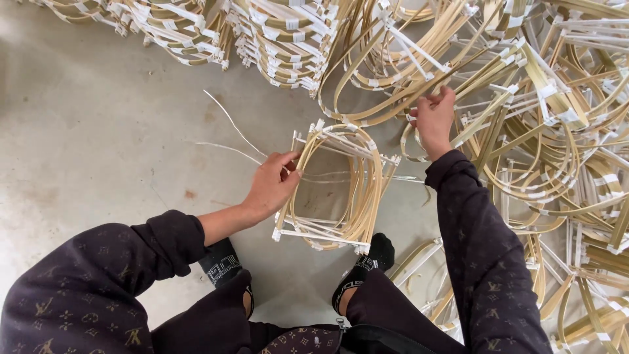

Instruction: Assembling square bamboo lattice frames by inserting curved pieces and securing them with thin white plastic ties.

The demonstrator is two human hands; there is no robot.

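The left grip (274,183) is clamped on the near edge of a stacked bundle of bent bamboo frames (341,190), which stands on the concrete floor (98,131) just ahead of the person's feet. The right grip (432,118) is closed on a loose frame (386,98) in the tangled pile (557,144) to the right.

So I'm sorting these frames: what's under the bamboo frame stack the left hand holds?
Under the bamboo frame stack, bare concrete floor shows through its open middle. Whatever lies beneath its strips is covered. The left hand grips its edge.
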